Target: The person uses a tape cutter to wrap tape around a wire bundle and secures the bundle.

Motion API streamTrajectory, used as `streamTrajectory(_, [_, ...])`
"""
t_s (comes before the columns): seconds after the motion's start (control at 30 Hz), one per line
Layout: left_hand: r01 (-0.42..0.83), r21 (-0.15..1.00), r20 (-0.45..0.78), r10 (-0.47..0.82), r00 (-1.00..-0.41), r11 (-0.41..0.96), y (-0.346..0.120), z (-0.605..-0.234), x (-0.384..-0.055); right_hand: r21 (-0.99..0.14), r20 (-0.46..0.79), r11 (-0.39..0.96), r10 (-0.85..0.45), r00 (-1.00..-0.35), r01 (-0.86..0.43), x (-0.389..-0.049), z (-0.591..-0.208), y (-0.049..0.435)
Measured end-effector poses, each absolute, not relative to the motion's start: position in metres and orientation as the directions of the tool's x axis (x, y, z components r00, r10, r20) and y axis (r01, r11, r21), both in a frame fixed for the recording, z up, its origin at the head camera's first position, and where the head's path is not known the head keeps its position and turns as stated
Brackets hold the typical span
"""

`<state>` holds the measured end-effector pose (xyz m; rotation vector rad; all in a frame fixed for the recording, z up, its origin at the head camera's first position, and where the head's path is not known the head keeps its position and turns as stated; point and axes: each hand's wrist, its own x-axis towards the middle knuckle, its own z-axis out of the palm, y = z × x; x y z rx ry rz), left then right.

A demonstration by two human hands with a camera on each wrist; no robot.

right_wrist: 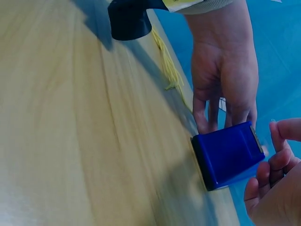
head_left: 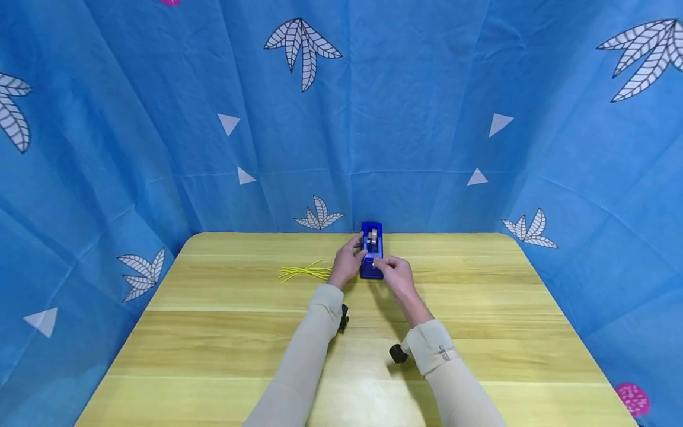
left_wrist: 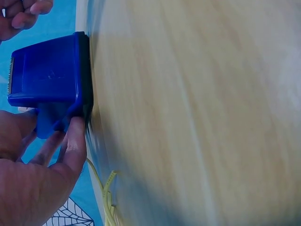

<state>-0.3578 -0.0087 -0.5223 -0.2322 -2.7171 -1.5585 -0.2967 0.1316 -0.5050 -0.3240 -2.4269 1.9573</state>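
Observation:
A blue tape dispenser point(head_left: 371, 274) with a roll of tape point(head_left: 374, 237) in it stands at the table's far edge. My left hand point(head_left: 347, 261) holds the dispenser by its left side, fingers against the wall in the left wrist view. Just over the front end, by the toothed cutter point(left_wrist: 10, 75), is my right hand point(head_left: 397, 276). Its thumb and forefinger point(right_wrist: 277, 134) pinch what looks like the clear end of the tape, which barely shows. The right wrist view has the dispenser's blue front point(right_wrist: 228, 155) between both hands.
A loose bundle of thin yellow strands point(head_left: 299, 271) lies on the wooden table point(head_left: 240, 332), left of my left hand. A blue patterned curtain point(head_left: 416, 118) hangs right behind the table and along both sides. Black wrist-camera mounts point(head_left: 398, 353) stick out near the sleeves.

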Motion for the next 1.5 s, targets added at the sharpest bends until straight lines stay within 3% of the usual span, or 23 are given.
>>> streamTrajectory(1.5, [0.105, 0.869, 0.057, 0.112, -0.992, 0.484, -0.008, -0.526, -0.360, -0.971, -0.127, 0.181, 0.168, -0.978, 0.157, -0.258, -0.505, 0.128])
